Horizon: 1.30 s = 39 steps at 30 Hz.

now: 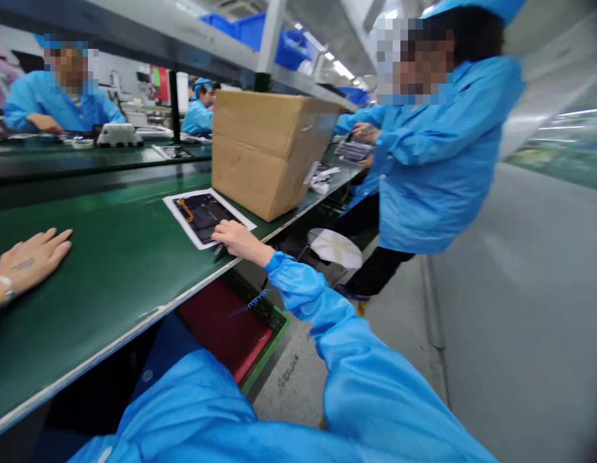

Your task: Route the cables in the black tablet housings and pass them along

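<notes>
At the far left, a left hand (32, 262) is being rested palm down on the green counter (119, 276), its grip being held unclenched with the fingers stretched out. Further back, a seated co-worker in blue (26, 101) is being seen across the counter. Toward the middle, a dark panel with a white border (211, 215) is being supported flat on the counter, just beside a cardboard box (252, 141). The panel's near edge is being partly covered by the curled fingers of the right hand (238, 238); whether that grip is being clamped on anything cannot be told. A small dark object (220, 251) is being half hidden beneath that hand. At the right, a stack of grey parts (352, 152) is being held by a standing co-worker in blue (433, 161).
</notes>
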### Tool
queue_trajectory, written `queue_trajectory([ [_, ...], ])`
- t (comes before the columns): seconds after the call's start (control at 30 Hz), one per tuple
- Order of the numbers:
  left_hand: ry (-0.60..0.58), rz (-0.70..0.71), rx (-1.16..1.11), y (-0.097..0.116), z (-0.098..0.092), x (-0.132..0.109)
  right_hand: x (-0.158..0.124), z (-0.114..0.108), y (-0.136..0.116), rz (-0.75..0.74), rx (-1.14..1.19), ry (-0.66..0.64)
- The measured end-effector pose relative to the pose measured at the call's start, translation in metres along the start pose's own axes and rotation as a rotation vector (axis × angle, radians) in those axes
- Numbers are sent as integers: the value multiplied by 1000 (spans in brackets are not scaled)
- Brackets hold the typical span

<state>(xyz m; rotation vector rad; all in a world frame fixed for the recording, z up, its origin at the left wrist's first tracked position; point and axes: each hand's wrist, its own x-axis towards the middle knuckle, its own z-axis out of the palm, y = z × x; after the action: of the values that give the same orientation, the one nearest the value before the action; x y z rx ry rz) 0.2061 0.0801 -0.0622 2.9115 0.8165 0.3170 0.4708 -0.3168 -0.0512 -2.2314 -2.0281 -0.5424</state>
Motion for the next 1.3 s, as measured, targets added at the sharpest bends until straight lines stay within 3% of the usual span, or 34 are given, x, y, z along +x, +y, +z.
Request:
queue_trajectory([
  [0.17, -93, -14, 8, 8, -5, -7, -2, 6, 11, -81, 68, 65],
  [0.37, -89, -38, -48, 12, -5, -9, 2, 9, 15, -125, 44, 84],
  [0.67, -56, -95, -112, 7, 7, -1, 3, -8, 13, -200, -52, 9],
  [0.87, -14, -70, -170, 10, 4, -5, 11, -20, 3, -253, -184, -75],
  [1.0, 6, 5, -273, 33, 0, -14, 19, -17, 2, -273, -223, -117],
  [1.13, -37, 118, -483, 72, -3, -26, 22, -14, 5, -274, -220, -122],
  [1.3, -192, 34, -859, 123, -7, -28, 27, -28, 3, -234, -179, -69],
])
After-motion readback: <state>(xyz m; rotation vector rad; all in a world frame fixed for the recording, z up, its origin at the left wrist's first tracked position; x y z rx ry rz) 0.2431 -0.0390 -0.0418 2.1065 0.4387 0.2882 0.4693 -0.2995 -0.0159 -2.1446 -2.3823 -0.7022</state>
